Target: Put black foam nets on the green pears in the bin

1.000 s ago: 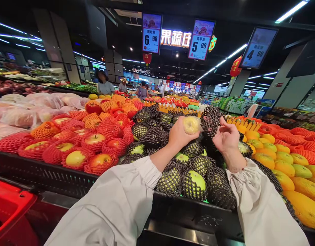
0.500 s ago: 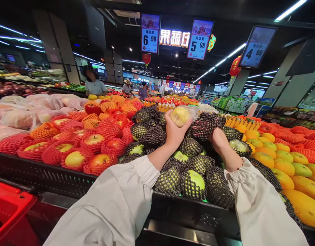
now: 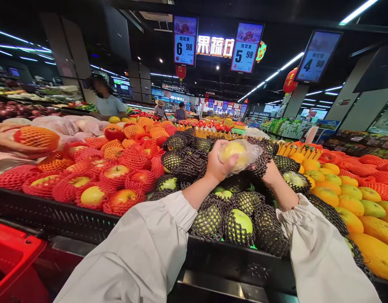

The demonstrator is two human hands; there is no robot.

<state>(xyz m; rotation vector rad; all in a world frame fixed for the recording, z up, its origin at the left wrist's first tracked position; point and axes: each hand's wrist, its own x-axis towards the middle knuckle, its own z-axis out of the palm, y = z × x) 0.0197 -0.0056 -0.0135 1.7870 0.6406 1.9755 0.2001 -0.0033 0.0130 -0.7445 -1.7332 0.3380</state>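
Note:
My left hand (image 3: pixel 223 160) is closed around a yellow-green apple (image 3: pixel 236 152) wrapped in clear plastic, with loose plastic bunched at its right end. A black foam net (image 3: pixel 259 164) hangs bunched beside that plastic, at my right hand (image 3: pixel 271 170). The right hand's fingers are mostly hidden behind the net and plastic but look closed on the net. Both hands are above a heap of green apples (image 3: pixel 242 221) in black foam nets, several of them just below my wrists.
Another person's hand (image 3: pixel 7 141) reaches in from the left, holding an apple in an orange net (image 3: pixel 38 138). Red-netted apples (image 3: pixel 116 171) lie left, oranges (image 3: pixel 351 206) right. A black display edge (image 3: pixel 225 261) runs in front. A red basket (image 3: pixel 14 256) stands lower left.
My left hand has moved slightly right and down with the apple, turning it. The black net at my right hand has slid lower and looks collapsed. Another person's hand with an apple has appeared at left.

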